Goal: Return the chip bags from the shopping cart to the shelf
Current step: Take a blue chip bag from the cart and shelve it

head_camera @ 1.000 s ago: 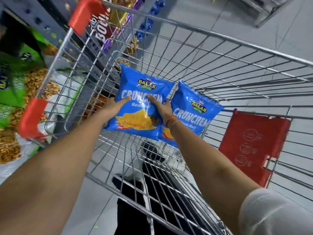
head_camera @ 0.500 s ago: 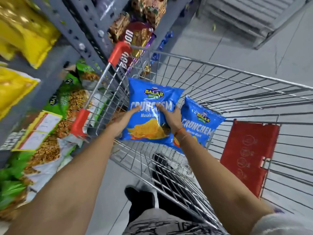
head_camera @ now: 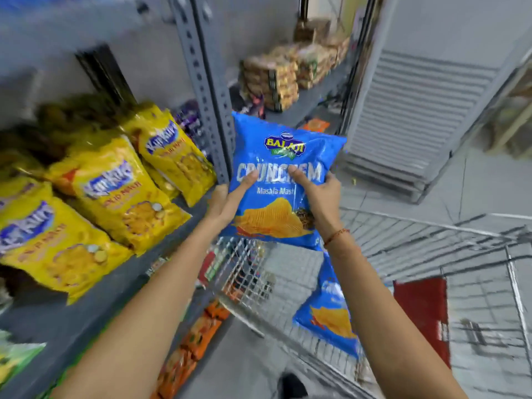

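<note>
A blue chip bag [head_camera: 280, 156] is held upright above the wire shopping cart [head_camera: 431, 246], beside the grey upright post of the shelf [head_camera: 86, 321]. My left hand [head_camera: 230, 200] grips its left edge and my right hand [head_camera: 319, 194] grips its right edge, thumbs on the front. A second blue chip bag [head_camera: 331, 309] leans inside the cart below, partly hidden by my right forearm.
Yellow snack bags [head_camera: 115, 191] fill the shelf at left. Stacked brown packs [head_camera: 273, 82] sit on the far shelf bay. Orange packs [head_camera: 198, 335] line a lower shelf. The cart's red child-seat flap [head_camera: 423, 309] is at right. A metal shutter [head_camera: 417, 110] lies on the floor beyond.
Both hands have lifted one blue bag up out of the cart toward the shelf. The view has swung upward; the second bag stays in the cart.
</note>
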